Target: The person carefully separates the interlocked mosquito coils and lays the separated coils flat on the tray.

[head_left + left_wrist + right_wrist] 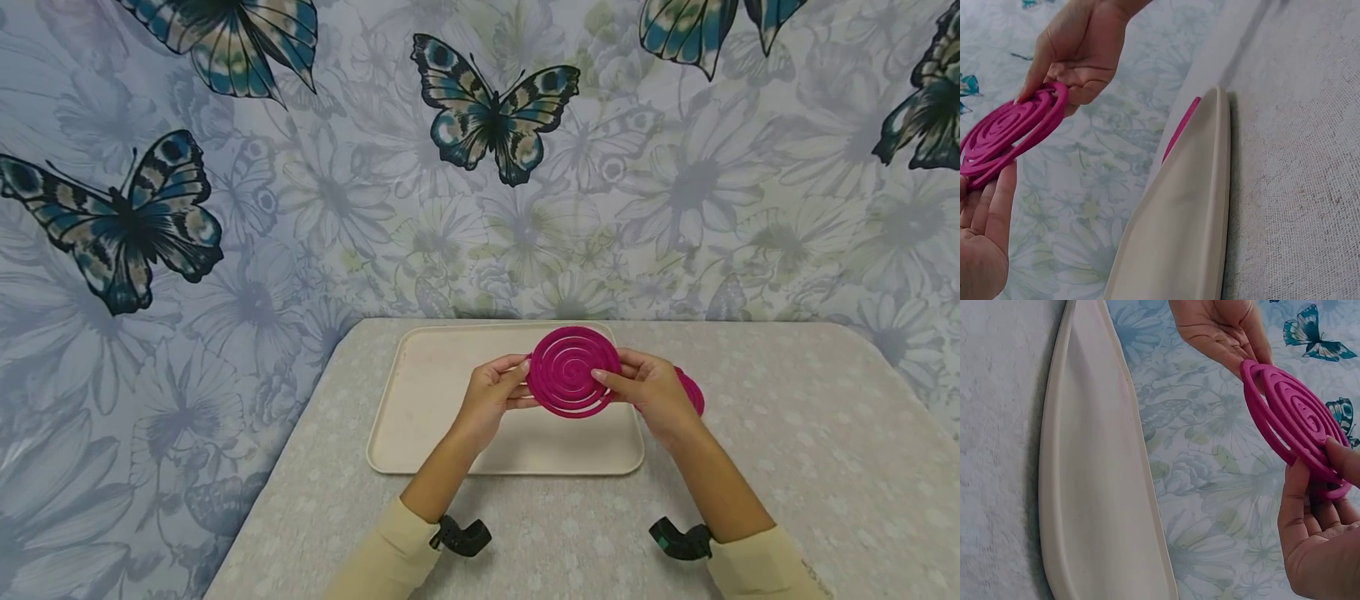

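Observation:
A magenta spiral disc (572, 367), made of coiled rings with gaps between them, is held up above the tray between both hands. My left hand (486, 398) pinches its left edge, thumb in front and fingers behind. On the other side my right hand (654, 392) grips the right edge, with its thumb (611, 383) laid over the front face. From the right wrist view the disc (1300, 419) appears tilted, its outer ring standing slightly apart from the inner coil. A second magenta piece (692, 392) shows partly behind the right hand, the rest hidden.
A cream rectangular tray (435, 417) lies on the table (810, 433), which has a pale patterned cover. Behind the table rises a wall (360, 233) with flowers and butterflies. Black curved wrist mounts (465, 537) sit at both sleeves.

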A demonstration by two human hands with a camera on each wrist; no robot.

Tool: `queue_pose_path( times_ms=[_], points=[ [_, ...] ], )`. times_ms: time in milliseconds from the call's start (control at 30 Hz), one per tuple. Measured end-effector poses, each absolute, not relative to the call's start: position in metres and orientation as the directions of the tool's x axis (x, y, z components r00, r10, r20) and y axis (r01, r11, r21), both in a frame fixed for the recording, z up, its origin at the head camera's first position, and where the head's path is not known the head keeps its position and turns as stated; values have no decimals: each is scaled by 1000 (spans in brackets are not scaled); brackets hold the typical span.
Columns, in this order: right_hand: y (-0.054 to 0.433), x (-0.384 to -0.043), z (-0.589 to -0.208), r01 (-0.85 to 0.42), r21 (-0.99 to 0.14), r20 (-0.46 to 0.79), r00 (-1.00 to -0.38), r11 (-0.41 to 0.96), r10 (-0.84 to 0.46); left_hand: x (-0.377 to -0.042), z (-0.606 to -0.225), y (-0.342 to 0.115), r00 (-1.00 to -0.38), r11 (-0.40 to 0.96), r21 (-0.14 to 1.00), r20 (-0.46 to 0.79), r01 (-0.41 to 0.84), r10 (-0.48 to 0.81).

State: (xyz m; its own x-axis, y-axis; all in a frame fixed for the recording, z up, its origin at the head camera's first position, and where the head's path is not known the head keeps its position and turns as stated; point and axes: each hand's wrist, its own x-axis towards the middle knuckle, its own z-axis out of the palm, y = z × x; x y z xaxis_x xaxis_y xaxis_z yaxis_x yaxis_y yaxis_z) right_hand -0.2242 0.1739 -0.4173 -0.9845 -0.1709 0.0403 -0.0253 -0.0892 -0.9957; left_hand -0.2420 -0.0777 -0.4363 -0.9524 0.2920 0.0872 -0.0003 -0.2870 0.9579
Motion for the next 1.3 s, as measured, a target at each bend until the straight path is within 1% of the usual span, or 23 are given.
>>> queue_pose_path(
  times_ms=[167,500,600,833,1033,1300],
  points=[
    [173,-223,-420,9,-995,11,-980,-100,-197,-242,-437,-76,-952,-278,960,66,-20,298],
    [173,-222,-422,10,-990,27,-967,-143,-255,-241,-438,-77,-955,-279,960,58,-27,291],
    [171,-222,-422,11,-993,18,-968,-114,-251,-242,-438,-76,-955,-278,960,48,-37,292],
    [165,-221,-423,21,-1000,-23,-981,11,-191,-241,-438,-75,-947,-245,968,35,-47,318],
    [165,-221,-425,24,-999,-30,-979,35,-200,-240,-437,-76,-943,-233,972,45,-34,329],
    [162,-220,-425,13,-1000,-18,-980,26,-201,-241,-438,-76,-944,-238,970,40,-42,327]
  ],
)
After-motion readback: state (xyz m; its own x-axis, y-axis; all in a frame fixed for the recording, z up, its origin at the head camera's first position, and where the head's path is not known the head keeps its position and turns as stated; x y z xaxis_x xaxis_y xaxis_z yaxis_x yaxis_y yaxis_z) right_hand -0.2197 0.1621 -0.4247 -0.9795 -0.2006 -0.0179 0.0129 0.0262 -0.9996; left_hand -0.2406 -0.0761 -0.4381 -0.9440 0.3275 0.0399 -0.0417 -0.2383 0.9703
